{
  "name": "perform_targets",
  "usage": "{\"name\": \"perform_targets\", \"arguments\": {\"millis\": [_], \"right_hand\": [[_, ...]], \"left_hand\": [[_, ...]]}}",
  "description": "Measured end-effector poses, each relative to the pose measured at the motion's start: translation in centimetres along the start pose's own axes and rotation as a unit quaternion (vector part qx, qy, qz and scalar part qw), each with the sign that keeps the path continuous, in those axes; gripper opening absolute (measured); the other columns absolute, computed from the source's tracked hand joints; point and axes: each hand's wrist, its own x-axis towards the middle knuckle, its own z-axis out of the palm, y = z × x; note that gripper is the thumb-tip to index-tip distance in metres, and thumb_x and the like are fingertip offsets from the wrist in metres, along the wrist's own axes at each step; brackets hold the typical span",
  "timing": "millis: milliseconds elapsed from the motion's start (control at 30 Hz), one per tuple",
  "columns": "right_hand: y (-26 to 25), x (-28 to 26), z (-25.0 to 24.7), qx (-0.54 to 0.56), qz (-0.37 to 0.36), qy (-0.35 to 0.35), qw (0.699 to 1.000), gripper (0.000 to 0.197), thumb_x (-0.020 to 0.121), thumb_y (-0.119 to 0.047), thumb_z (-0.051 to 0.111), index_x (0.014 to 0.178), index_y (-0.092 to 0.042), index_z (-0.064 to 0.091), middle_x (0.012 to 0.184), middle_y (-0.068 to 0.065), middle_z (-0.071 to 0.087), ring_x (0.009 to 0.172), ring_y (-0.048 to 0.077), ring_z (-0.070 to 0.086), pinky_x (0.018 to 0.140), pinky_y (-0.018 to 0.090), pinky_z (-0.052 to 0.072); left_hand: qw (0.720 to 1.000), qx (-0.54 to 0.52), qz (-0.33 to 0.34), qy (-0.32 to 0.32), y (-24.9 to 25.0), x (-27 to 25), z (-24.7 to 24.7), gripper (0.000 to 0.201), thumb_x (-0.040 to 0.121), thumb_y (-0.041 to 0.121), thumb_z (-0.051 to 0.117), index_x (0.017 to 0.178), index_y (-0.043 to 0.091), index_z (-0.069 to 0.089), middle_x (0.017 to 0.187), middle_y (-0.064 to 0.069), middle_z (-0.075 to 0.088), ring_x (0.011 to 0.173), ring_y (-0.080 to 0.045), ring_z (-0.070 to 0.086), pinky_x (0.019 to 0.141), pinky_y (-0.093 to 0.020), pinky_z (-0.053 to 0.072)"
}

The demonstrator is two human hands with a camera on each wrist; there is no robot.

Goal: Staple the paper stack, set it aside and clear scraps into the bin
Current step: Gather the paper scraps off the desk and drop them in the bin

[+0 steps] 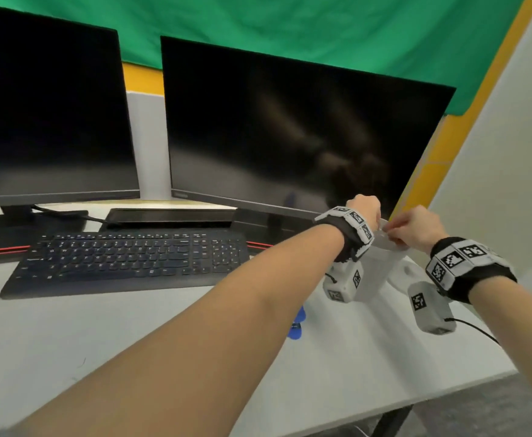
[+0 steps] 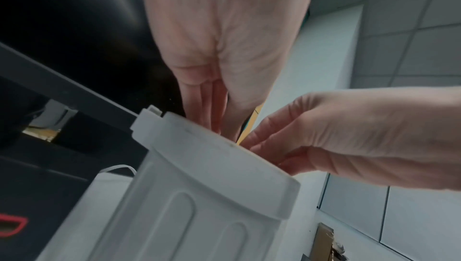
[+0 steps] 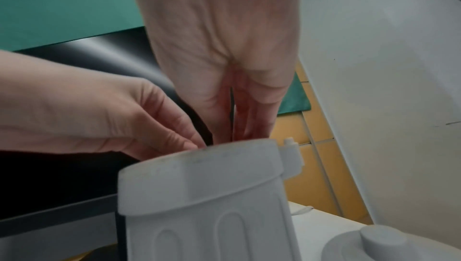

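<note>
A small white ribbed bin stands open at the desk's right end, beside the right monitor. Both my hands hover over its mouth. My left hand points its fingers straight down, held together, and their tips vanish behind the bin rim. My right hand does the same from the other side, its fingers dipping behind the rim. No scrap shows in either hand. The paper stack is not in view.
The bin's white lid lies just right of the bin. A blue object sits on the desk, half hidden under my left forearm. A black keyboard and two dark monitors fill the left and back. The desk edge is near right.
</note>
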Motion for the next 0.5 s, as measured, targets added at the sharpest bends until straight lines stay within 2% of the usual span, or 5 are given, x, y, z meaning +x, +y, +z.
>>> {"name": "perform_targets", "arguments": {"millis": [100, 200, 267, 400, 500], "right_hand": [[-0.1, 0.3, 0.8, -0.001, -0.015, 0.014, 1.000, 0.016, 0.083, 0.000, 0.062, 0.087, -0.008, 0.074, 0.082, 0.012, 0.066, 0.079, 0.027, 0.062, 0.078, 0.034, 0.054], [-0.7, 0.2, 1.0, 0.002, -0.030, 0.032, 0.999, 0.008, 0.086, -0.011, 0.062, 0.087, -0.013, 0.070, 0.074, 0.008, 0.067, 0.070, 0.023, 0.062, 0.071, 0.032, 0.054], [-1.1, 0.0, 1.0, -0.016, -0.045, 0.022, 0.999, 0.011, 0.086, -0.009, 0.060, 0.092, -0.012, 0.069, 0.079, 0.006, 0.065, 0.078, 0.023, 0.060, 0.075, 0.031, 0.051], [-1.7, -0.9, 0.7, 0.026, -0.066, 0.068, 0.995, 0.016, 0.087, -0.005, 0.059, 0.102, -0.008, 0.064, 0.084, 0.008, 0.064, 0.079, 0.025, 0.062, 0.072, 0.031, 0.049], [-1.9, -3.3, -0.2, 0.136, -0.068, 0.124, 0.981, 0.015, 0.094, -0.020, 0.050, 0.099, -0.013, 0.062, 0.073, 0.008, 0.068, 0.067, 0.022, 0.065, 0.070, 0.034, 0.054]], "left_hand": [[1.000, 0.013, 0.022, 0.002, -0.6, -0.2, -0.3, 0.023, 0.088, 0.007, 0.059, 0.104, 0.013, 0.073, 0.114, -0.010, 0.068, 0.105, -0.030, 0.064, 0.089, -0.033, 0.053], [0.999, 0.016, 0.045, 0.010, -1.2, -0.7, -1.2, 0.020, 0.090, 0.012, 0.056, 0.101, 0.017, 0.072, 0.092, -0.005, 0.068, 0.091, -0.026, 0.070, 0.083, -0.035, 0.057], [0.998, 0.028, 0.062, 0.017, -1.5, -1.2, -2.0, 0.021, 0.090, 0.017, 0.054, 0.103, 0.021, 0.071, 0.087, -0.001, 0.066, 0.088, -0.023, 0.070, 0.082, -0.034, 0.058], [0.995, 0.056, 0.085, 0.009, -2.6, -1.9, -3.4, 0.029, 0.087, 0.007, 0.056, 0.111, 0.019, 0.069, 0.112, -0.002, 0.066, 0.104, -0.020, 0.064, 0.088, -0.030, 0.054], [0.994, 0.012, 0.087, 0.061, -3.9, -3.0, -4.3, 0.024, 0.094, 0.012, 0.050, 0.109, 0.016, 0.069, 0.106, -0.005, 0.070, 0.094, -0.020, 0.069, 0.088, -0.033, 0.056]]}}
